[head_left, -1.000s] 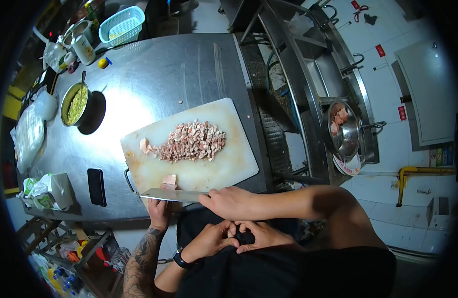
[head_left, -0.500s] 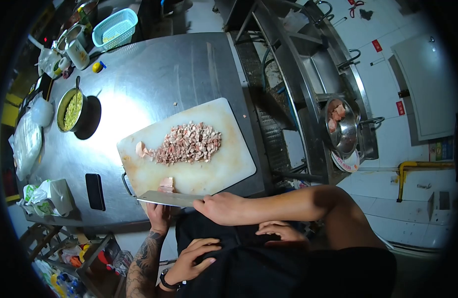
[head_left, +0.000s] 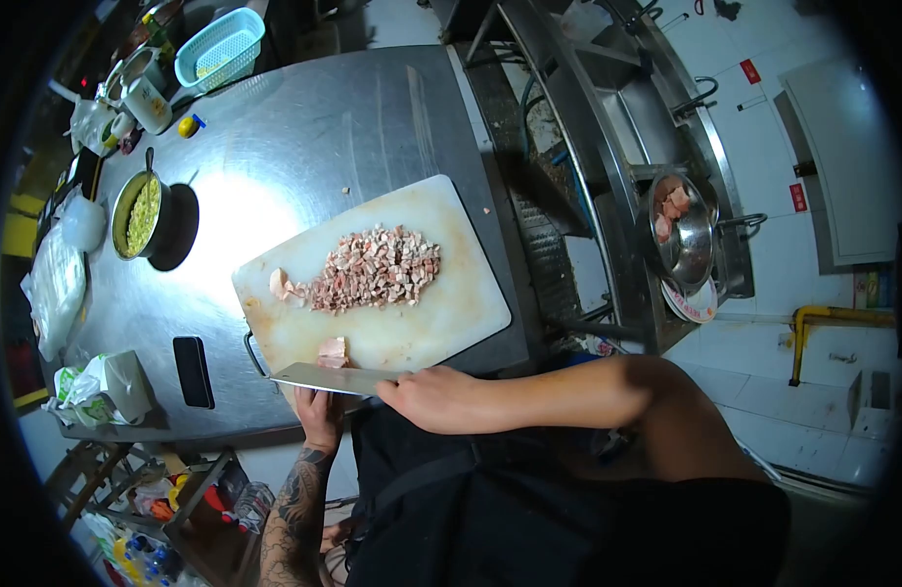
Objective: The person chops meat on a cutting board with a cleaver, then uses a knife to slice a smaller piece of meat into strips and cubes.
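Observation:
My right hand [head_left: 427, 396] is closed round the handle of a cleaver [head_left: 334, 379], its blade lying across the near edge of the white cutting board [head_left: 451, 333]. Just behind the blade is my left hand [head_left: 320, 419], fingers together and their tips partly hidden by it; what they hold cannot be made out. A small piece of pink meat [head_left: 333, 350] rests beyond the blade. Farther up the board lies a heap of diced meat [head_left: 378, 269], with a pale chunk [head_left: 280, 284] at its left.
On the steel table [head_left: 304, 127] stand a pot of chopped green food [head_left: 141, 217], a phone [head_left: 193, 372], a bagged box [head_left: 123, 386] and a blue basket [head_left: 221, 49]. A metal bowl with meat [head_left: 684, 245] is at the right. Skin, probably a co-worker's, shows at the bottom [head_left: 336, 536].
Another person's two hands, seen at my waist before, have withdrawn almost entirely from view. The camera view has shifted slightly. The cleaver stays beside my left hand.

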Demonstrator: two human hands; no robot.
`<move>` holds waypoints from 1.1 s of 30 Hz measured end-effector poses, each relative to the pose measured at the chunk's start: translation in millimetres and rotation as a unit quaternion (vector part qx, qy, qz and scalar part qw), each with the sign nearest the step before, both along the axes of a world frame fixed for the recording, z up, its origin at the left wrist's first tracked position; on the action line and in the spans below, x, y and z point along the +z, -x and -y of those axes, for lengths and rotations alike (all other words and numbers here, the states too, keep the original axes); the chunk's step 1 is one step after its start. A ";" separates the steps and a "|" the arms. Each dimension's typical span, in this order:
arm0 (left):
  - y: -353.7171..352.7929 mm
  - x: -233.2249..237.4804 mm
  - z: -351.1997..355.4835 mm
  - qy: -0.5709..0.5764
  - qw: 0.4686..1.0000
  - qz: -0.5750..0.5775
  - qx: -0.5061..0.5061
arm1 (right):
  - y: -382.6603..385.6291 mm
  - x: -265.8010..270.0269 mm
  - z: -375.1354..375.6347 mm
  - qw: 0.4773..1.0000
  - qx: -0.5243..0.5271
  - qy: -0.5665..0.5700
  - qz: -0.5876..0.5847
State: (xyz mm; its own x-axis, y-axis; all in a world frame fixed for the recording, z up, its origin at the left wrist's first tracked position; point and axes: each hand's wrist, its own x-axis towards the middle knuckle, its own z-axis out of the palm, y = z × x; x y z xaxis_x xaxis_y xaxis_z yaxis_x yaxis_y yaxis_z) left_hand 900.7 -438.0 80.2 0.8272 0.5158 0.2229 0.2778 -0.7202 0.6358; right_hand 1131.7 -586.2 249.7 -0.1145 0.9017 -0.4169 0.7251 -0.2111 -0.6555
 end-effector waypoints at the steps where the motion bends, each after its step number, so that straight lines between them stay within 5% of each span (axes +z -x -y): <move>1: 0.8 -0.1 0.9 0.001 1.000 -0.002 -0.003 | 1.4 0.5 -1.5 1.000 -0.001 0.003 0.006; 17: -9.0 7.2 7.3 0.006 0.999 0.010 0.029 | -4.4 -0.7 8.5 0.998 0.017 0.009 0.067; 33: -11.5 8.0 10.0 -0.013 0.998 0.052 0.043 | 3.1 -65.8 8.7 0.997 0.002 -0.025 0.077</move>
